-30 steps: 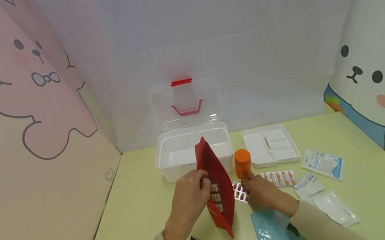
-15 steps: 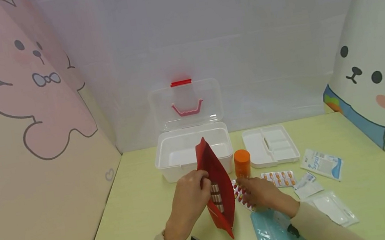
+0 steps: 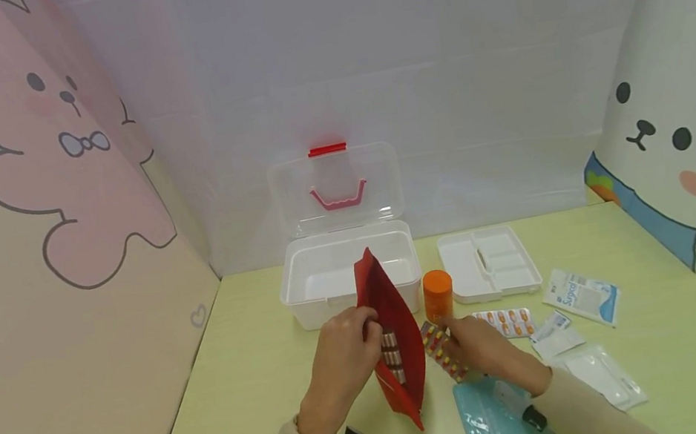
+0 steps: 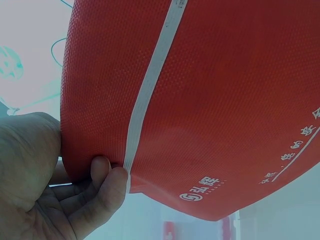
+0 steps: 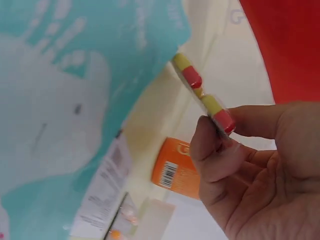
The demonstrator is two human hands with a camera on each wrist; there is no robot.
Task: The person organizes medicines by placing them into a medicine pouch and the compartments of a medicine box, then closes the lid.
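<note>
My left hand pinches the rim of a red fabric pouch, held upright with its mouth spread. Brown and white banded pieces show inside; their kind is unclear. In the left wrist view, thumb and fingers nip the pouch's side beside a pale stripe. Just right of the pouch, my right hand pinches a blister pack of red and yellow capsules. The right wrist view shows that blister pack edge-on between thumb and fingers. Behind the right hand stands an orange bottle, its lower part partly hidden.
A clear lidded box stands open behind the pouch. To its right lies a white compartment tray. Another blister pack, a Surgicol packet, small white packets and a teal packet lie around the right arm.
My right hand has picked up the red and yellow blister pack and tilted it, after sliding it out from beneath the fingers. The left hand and pouch have barely moved.
</note>
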